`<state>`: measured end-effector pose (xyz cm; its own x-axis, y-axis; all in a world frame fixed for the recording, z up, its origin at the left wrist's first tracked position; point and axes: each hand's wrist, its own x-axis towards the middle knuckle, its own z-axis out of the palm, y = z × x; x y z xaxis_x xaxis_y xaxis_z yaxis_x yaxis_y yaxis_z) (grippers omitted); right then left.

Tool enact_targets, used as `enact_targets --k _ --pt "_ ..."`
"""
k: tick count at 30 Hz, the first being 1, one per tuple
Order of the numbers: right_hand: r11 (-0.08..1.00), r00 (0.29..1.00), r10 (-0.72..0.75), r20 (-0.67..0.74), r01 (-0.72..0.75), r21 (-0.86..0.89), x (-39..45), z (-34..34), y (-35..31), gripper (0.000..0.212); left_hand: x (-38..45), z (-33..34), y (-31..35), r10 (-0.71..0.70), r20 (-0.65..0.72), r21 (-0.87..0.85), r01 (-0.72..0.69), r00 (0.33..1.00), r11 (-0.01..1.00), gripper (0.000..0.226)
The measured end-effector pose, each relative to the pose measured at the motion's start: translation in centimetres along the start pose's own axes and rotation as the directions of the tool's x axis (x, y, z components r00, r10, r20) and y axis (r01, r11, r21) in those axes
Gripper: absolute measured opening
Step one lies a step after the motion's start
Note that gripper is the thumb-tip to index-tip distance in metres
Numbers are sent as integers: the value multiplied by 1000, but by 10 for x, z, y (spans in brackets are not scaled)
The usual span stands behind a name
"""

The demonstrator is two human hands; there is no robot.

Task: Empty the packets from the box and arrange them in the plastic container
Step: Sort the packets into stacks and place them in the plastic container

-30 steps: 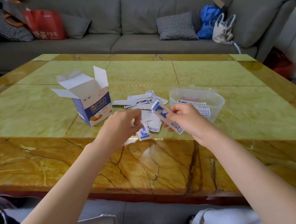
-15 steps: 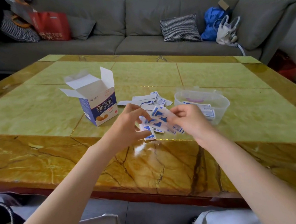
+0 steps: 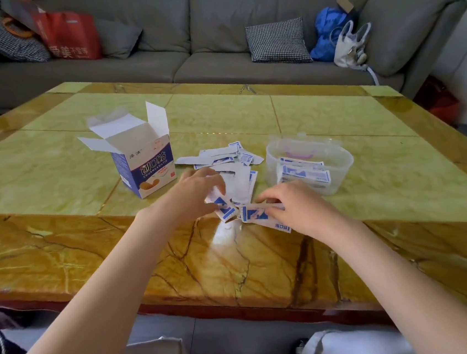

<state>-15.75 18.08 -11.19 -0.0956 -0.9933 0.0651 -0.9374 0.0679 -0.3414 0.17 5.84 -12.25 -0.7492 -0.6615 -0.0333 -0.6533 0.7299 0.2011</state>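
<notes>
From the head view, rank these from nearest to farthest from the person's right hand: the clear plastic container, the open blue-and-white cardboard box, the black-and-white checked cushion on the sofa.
Measured from the right hand:
1. Clear plastic container, just beyond the hand, slightly to its right.
2. Open blue-and-white cardboard box, across the table to the left.
3. Black-and-white checked cushion, far back on the sofa.

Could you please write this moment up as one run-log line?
left hand: holds packet | right hand: holds packets | box: open | container: partly filled | pile: remains
</notes>
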Motion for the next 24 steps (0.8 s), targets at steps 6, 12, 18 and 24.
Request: enact_targets --k 6,12,18,24 --pt "998 998 19 -55 -16 54 9 1 3 17 -8 -5 -10 -53 -245 -201 2 968 980 11" --pt "745 952 306 -28 -221 629 17 5 -7 17 -16 -12 -9 -183 -225 -429 72 957 901 27" --pt "137 951 221 215 -248 959 17 9 -25 14 -19 -9 5 -204 -62 -653 114 977 749 15" --pt "270 966 158 205 -242 932 20 14 -33 17 -17 -2 19 -311 -36 -808 155 950 568 10"
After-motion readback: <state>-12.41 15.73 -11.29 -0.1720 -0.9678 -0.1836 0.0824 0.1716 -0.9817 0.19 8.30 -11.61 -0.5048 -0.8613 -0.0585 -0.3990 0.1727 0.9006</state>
